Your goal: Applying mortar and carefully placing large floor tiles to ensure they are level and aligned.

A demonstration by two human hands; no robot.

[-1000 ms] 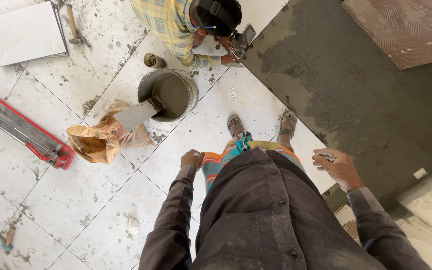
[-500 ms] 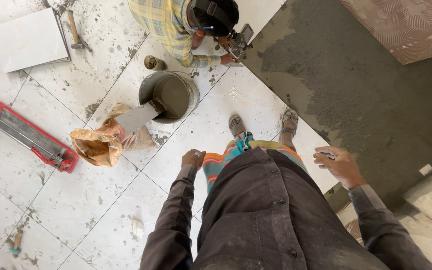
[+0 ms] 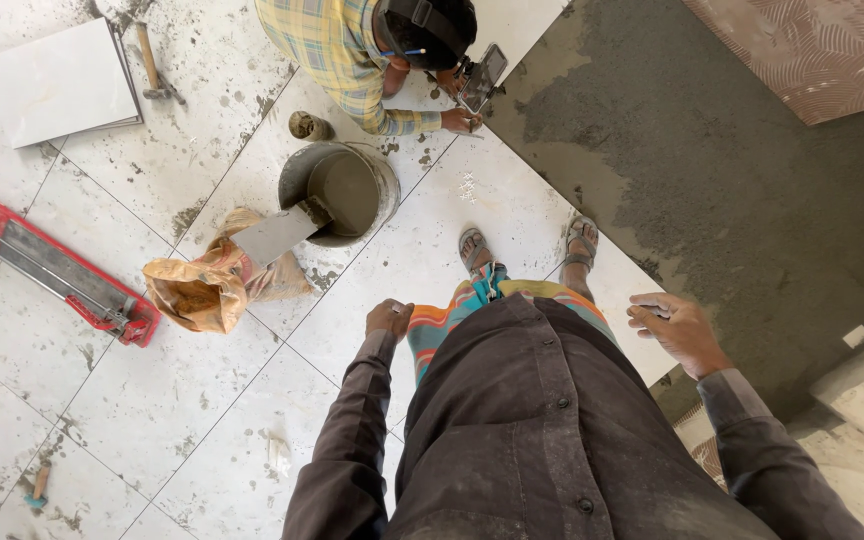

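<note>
A person stands on a white tiled floor (image 3: 202, 400), looking down over a dark buttoned shirt (image 3: 542, 440) and striped cloth at two sandalled feet (image 3: 527, 250). The left hand (image 3: 389, 318) hangs at the side with its grip curled shut on nothing that shows. The right hand (image 3: 677, 325) is held out from the body above the edge of the laid tiles, fingers bent over something small and pale; whether the grip truly clasps it cannot be told. Further out on the floor, to the left, a crumpled brown paper sack (image 3: 212, 285) lies open, and a flat trowel (image 3: 277, 232) rests with its blade across the sack and its end on the rim of a grey bucket (image 3: 384, 175) full of wet mortar. A red tile cutter (image 3: 52, 272) lies near the left edge of the floor. To the right of the tiles spreads a bed of grey mortar (image 3: 732, 200). At the far side another person in a yellow checked shirt (image 3: 337, 50) crouches at the tile edge, one hand on the floor. Beyond, a loose white tile (image 3: 57, 85) and a hammer (image 3: 150, 65) lie near the far left corner
</note>
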